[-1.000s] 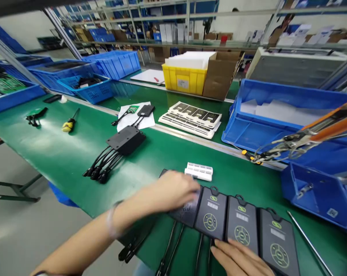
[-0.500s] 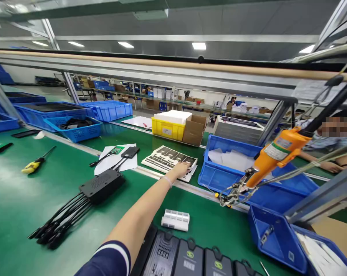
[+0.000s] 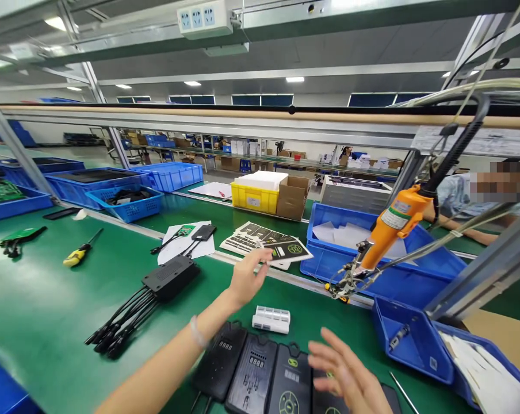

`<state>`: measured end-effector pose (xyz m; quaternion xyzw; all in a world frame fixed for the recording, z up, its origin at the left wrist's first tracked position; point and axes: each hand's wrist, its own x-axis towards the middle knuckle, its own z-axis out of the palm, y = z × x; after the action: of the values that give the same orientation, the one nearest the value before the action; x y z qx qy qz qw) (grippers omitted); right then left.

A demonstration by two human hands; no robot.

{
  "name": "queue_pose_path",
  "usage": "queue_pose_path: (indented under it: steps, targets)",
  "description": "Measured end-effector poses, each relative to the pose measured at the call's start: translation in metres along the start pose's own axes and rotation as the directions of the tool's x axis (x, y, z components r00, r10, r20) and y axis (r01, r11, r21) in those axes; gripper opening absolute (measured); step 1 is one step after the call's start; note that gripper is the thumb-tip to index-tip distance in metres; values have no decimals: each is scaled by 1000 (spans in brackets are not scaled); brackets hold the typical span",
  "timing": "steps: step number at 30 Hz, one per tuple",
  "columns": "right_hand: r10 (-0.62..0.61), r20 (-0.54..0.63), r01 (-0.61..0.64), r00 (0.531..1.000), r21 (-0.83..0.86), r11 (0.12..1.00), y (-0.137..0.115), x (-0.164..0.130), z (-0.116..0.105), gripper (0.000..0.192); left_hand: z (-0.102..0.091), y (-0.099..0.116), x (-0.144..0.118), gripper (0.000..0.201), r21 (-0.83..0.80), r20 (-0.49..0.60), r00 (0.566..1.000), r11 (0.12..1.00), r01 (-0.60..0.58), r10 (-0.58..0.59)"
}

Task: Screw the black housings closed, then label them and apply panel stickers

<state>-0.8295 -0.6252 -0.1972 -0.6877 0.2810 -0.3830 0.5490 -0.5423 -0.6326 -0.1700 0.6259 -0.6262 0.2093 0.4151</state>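
My left hand [image 3: 245, 277] is raised over the green bench and pinches a black label sheet [image 3: 289, 251] by its near edge, just in front of the stack of label sheets [image 3: 252, 237]. My right hand [image 3: 350, 376] hovers open, fingers spread, above a row of black devices [image 3: 260, 368] lying side by side at the near edge. A small white part [image 3: 271, 319] lies between the hands.
A black box with cables [image 3: 165, 280] lies left. An orange electric screwdriver [image 3: 392, 225] hangs at right above blue bins [image 3: 372, 270]. A yellow screwdriver [image 3: 77, 255], a yellow bin [image 3: 253, 201] and a cardboard box [image 3: 292, 198] stand farther back. Another person's arm [image 3: 467, 233] rests at far right.
My left hand has lifted one label sheet off the stack and drawn it back toward me. My right hand has come into view over the black devices. The view has tilted upward.
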Motion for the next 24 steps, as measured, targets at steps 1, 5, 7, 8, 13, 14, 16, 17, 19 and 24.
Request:
queue_pose_path:
  steps: [1, 5, 7, 8, 13, 14, 16, 17, 19, 24]
  targets:
    - [137, -5, -133, 991, 201, 971, -7, 10, 5, 61, -14, 15, -16, 17, -53, -30, 998, 997, -64, 63]
    - [325, -57, -252, 944, 512, 821, -34, 35, 25, 91, -52, 69, -78, 13, -538, -35, 987, 829, -151, 156]
    - [297, -61, -229, 953, 500, 836, -39, 31, 33, 95, -60, 85, -95, 22, -779, 94, 968, 588, 218, -235]
    - [276, -47, -222, 960, 474, 852, -38, 26, 36, 92, -63, 89, -99, 30, -840, 243, 883, 367, 399, -402]
    - [50, -56, -51, 997, -13, 999, -22, -1, 38, 68, -72, 86, -92, 49, -699, 696, 537, -279, 658, -477]
    - [-113, -112, 84, 987, -235, 968, -19, -4, 37, 62, -73, 85, -90, 47, -706, 685, 540, -264, 657, -489]
    - [-495, -101, 315, 863, -659, 683, -17, -8, 35, 47, -74, 86, -87, 44, -713, 667, 561, -203, 671, -491]
    - [-637, -12, 399, 771, -770, 497, -17, -9, 35, 40, -74, 88, -86, 45, -708, 669, 572, -175, 684, -475]
    - [-737, 209, 561, 642, -783, 267, -22, -10, 37, 35, -74, 94, -85, 49, -694, 685, 586, -144, 705, -433]
    - [-745, 416, 801, 521, -541, 257, -43, -7, 49, 30, -76, 106, -77, 56, -662, 736, 583, -183, 727, -344]
